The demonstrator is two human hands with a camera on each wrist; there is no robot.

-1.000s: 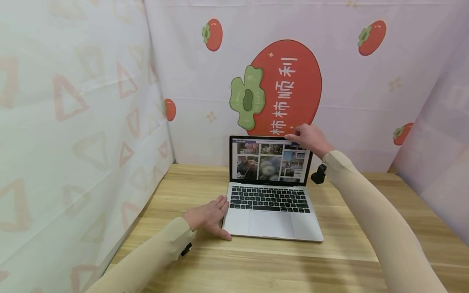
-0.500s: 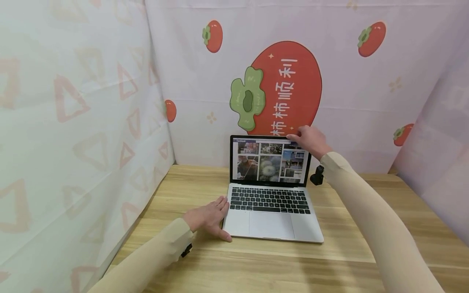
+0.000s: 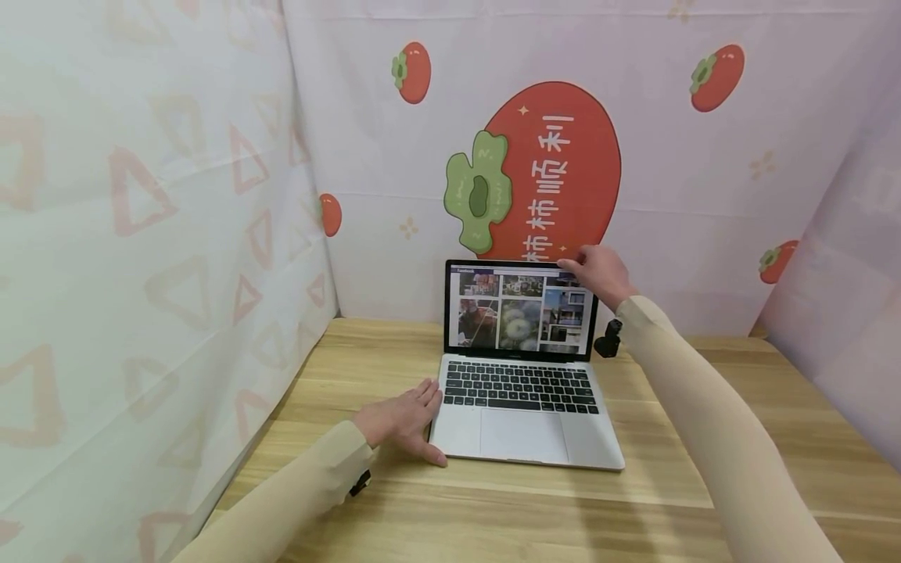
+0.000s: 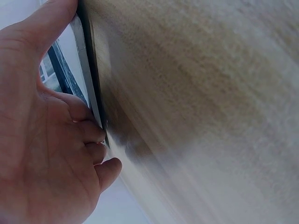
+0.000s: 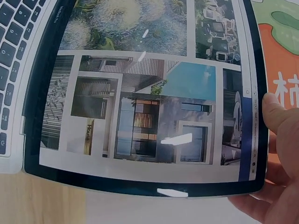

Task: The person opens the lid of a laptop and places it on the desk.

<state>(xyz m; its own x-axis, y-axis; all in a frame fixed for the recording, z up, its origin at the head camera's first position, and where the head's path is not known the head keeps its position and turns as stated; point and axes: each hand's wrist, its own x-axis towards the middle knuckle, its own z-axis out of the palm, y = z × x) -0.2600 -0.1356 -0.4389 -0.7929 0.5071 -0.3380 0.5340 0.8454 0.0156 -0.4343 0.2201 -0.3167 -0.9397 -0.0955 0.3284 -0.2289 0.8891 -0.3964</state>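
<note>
An open silver laptop (image 3: 521,407) stands on the wooden table, its lit screen (image 3: 517,313) showing a grid of photos. My left hand (image 3: 404,418) lies along the left side of its base, fingers extended and thumb at the front corner. In the left wrist view, the fingertips of the left hand (image 4: 51,140) meet the base's edge. At the lid's top right, my right hand (image 3: 601,274) pinches the rim. Seen from the right wrist, the thumb of the right hand (image 5: 282,158) is at the front rim and the other fingers go behind the lid, partly hidden.
The wooden table (image 3: 493,516) extends around the laptop. Behind it hangs a pale cloth backdrop (image 3: 380,274) printed with red persimmons. Another cloth wall (image 3: 211,234) with triangle prints borders the left side, and a third borders the right.
The lid has tipped slightly farther back, with my right hand moving along on its rim. My left hand and the laptop base stay in place; the head view has shifted a little.
</note>
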